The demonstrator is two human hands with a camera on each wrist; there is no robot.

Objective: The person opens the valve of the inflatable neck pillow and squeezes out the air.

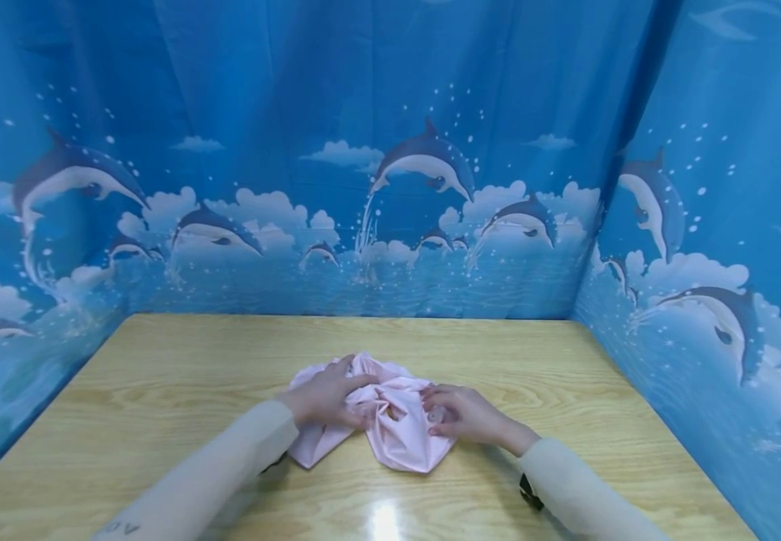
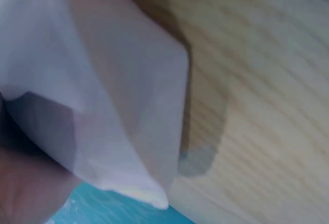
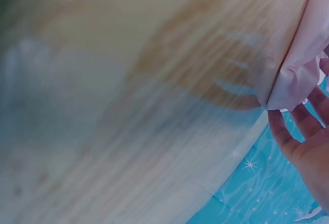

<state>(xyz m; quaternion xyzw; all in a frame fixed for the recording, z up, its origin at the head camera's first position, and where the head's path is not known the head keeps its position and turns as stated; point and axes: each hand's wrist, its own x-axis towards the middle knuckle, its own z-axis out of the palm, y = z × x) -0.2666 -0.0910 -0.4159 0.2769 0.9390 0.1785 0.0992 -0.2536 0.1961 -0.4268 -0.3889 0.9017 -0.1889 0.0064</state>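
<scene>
A crumpled pale pink cloth [image 1: 407, 443] lies bunched on the table, with folds around a small dark gap near its middle. My left hand [image 1: 325, 394] grips its left part, thumb on the near side and fingers over the top. At the right edge my right hand [image 1: 467, 415] touches the cloth with thumb and fingers apart. A small pale round spot shows between them, too small to identify. In the right wrist view the fingers [image 3: 308, 121] look fairly straight against the hem. A smooth corner of the cloth [image 2: 139, 80] fills much of the left wrist view.
The light wood-grain table [image 1: 194, 361] reaches back to a blue curtain [image 1: 282, 150] printed with dolphins and clouds. Another curtain side [image 1: 721, 248] stands along the table's right edge. A bright light reflection lies on the tabletop near the front.
</scene>
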